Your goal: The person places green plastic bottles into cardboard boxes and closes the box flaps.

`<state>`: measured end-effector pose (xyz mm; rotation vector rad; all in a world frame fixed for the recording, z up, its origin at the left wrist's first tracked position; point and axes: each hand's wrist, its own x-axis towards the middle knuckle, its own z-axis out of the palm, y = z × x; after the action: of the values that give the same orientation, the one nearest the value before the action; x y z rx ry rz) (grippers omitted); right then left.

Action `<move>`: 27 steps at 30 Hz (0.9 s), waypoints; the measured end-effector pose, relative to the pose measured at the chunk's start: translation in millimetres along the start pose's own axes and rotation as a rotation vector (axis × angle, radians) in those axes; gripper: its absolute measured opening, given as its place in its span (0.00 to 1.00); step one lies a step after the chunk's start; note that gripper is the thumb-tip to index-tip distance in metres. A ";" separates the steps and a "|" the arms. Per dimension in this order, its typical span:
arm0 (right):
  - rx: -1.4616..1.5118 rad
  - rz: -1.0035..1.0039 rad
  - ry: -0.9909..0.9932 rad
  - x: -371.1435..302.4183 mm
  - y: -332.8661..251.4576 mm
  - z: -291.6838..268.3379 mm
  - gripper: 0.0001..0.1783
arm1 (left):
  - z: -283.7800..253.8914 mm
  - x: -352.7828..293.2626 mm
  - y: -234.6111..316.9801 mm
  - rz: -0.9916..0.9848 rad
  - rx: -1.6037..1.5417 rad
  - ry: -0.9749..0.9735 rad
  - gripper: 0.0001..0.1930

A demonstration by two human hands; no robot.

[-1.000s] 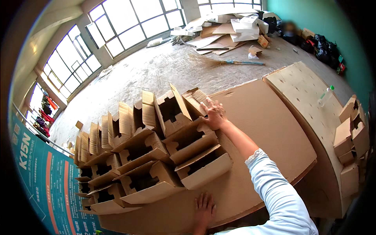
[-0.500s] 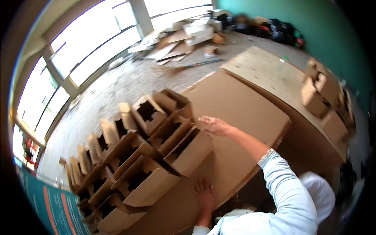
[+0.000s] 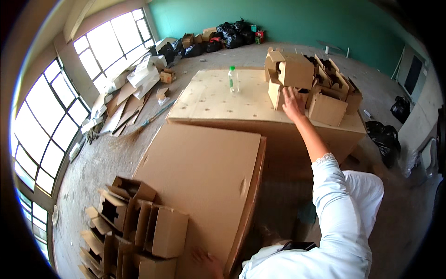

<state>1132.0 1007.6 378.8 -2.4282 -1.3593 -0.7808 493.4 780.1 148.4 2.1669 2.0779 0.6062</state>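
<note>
1. At the right end of the wooden counter, several cardboard boxes stand bunched together, some stacked on others, with flaps and cut-outs showing.
2. These boxes look light and fairly stiff, probably not slippery; their thin walls could crease under a hard squeeze. Opposite side walls or a folded edge seem the best places to take hold, rather than a loose flap.
3. The right hand reaches to the front of them, fingers spread wide and gripping nothing; I cannot tell whether the fingertips touch the cardboard.
4. The left hand lies dim on the big flat carton, fingers seemingly apart and holding nothing, near a second cluster of boxes.
5. Farther out, a green-capped bottle stands on the counter, and black bags lie heaped by the green wall.
</note>
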 end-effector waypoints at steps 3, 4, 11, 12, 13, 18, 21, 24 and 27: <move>-0.311 -0.084 0.133 74.9 51.2 16.5 0.30 | -9.2 11.5 16.1 0.005 0.079 -0.040 0.27; -0.313 -0.203 0.183 96.1 50.6 19.1 0.21 | -16.5 13.7 21.0 -0.005 0.115 -0.058 0.27; -0.486 0.065 -0.451 181.4 20.1 63.0 0.24 | -52.0 25.5 50.8 -0.063 0.290 -0.181 0.26; -0.594 -0.020 -0.576 198.0 24.0 82.4 0.27 | -57.0 23.9 51.9 -0.076 0.309 -0.190 0.26; -0.578 0.099 -0.488 213.7 57.9 119.4 0.29 | -54.4 29.9 55.1 -0.057 0.301 -0.203 0.26; -0.545 0.085 -0.451 207.0 65.9 149.5 0.33 | -68.0 17.7 57.7 -0.095 0.354 -0.246 0.25; -0.684 -0.159 -0.308 182.8 113.0 137.1 0.20 | -64.5 22.1 58.2 -0.056 0.349 -0.251 0.25; -0.592 -0.220 -0.183 164.9 137.6 109.5 0.12 | -59.1 19.5 56.5 -0.011 0.353 -0.257 0.25; -0.412 -0.164 -0.053 141.3 127.2 42.3 0.14 | -58.8 12.8 47.5 0.083 0.469 -0.282 0.25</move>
<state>1312.9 1059.6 428.8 -2.6788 -1.5640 -1.1437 518.7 776.3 220.6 2.3990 2.1384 -0.2044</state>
